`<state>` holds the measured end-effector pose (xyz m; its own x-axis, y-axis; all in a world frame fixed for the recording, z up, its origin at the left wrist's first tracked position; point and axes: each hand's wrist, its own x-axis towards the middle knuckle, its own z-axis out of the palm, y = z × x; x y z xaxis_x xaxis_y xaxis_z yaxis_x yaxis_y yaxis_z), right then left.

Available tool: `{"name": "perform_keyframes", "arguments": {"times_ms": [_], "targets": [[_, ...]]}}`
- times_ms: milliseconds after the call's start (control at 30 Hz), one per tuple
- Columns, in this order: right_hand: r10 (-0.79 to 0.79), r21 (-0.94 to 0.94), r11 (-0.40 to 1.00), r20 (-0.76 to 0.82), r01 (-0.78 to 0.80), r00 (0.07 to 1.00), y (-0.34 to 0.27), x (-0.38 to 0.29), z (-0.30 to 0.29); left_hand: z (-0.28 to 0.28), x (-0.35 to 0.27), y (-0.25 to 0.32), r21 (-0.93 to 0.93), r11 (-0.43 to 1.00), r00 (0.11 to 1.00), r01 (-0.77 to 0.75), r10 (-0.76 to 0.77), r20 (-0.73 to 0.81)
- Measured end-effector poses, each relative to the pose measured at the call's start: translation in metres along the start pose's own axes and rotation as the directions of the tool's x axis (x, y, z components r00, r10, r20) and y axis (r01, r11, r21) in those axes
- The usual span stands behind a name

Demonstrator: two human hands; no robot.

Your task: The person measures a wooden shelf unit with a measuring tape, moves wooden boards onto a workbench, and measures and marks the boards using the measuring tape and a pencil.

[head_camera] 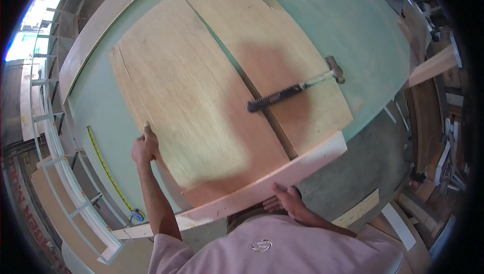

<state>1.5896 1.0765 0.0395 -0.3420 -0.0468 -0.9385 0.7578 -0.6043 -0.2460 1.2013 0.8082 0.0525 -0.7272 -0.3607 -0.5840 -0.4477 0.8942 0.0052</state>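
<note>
My left hand [145, 143] grips the left edge of a wide plywood panel [177, 96], thumb on top. A narrower plywood panel [272, 47] lies to its right, with a thin gap between the two. My right hand [285, 198] rests against a long pale board [261, 187] that runs along the panels' near ends; its fingers are partly hidden and I cannot tell how firmly they hold it. A hammer [295, 91] with a black grip lies across the gap, its head at the right panel's outer edge.
The panels lie on a green tabletop [363, 47]. An extended tape measure [138, 214] lies at the left. A long board [109, 20] borders the far left side. White slatted framing [49, 115] stands left; wood offcuts [401, 225] lie lower right.
</note>
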Motion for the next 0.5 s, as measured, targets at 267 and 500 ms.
{"name": "perform_keyframes", "arguments": {"times_ms": [267,500], "targets": [[-0.139,-0.032,0.99,-0.182,0.136,0.973,-0.02,0.003,-0.014,0.007,0.024,0.01,0.291,0.929,0.948,-0.229,0.281,-0.151],[-0.215,-0.033,0.976,-0.19,0.213,0.958,-0.013,0.007,-0.013,0.004,0.021,0.019,0.221,0.954,0.979,-0.201,0.205,0.004]]}}
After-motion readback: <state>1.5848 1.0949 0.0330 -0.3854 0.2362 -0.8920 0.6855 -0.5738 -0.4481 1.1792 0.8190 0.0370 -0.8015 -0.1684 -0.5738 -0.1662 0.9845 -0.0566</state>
